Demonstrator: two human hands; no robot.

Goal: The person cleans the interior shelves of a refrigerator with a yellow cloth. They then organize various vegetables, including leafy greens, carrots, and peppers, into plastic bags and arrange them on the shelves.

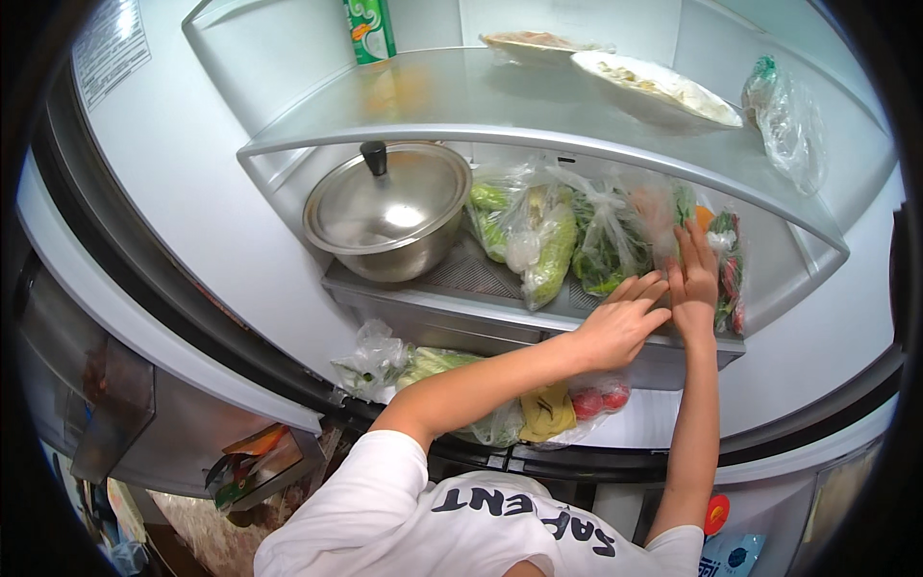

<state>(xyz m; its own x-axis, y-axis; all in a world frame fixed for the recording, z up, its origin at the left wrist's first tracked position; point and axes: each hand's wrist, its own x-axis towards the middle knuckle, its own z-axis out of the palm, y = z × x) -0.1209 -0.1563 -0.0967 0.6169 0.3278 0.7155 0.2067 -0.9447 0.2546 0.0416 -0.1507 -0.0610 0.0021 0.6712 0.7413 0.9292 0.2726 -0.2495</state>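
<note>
My left hand (626,319) reaches to the front of the fridge shelf, its fingers spread at a plastic bag of leafy greens (613,256). Just to its right, my right hand (694,283) is raised with straight fingers against the bagged vegetables. No object shows in either grasp, though the contact behind the fingers is partly hidden. Beyond them stands a cloudy plastic bag with pinkish contents (652,205). An orange item (704,216) peeks out behind my right fingertips. Right of that hand, a bag of red and green produce (731,270) leans near the shelf's end.
A lidded stainless steel pot (389,216) occupies the shelf's left. Bagged pale green vegetables (551,249) lie beside it. Overhead, a glass shelf (461,94) carries a green can (370,32), wrapped dishes (656,86) and a plastic bag (786,122). Below my arms are bagged red produce (600,401) and vegetables.
</note>
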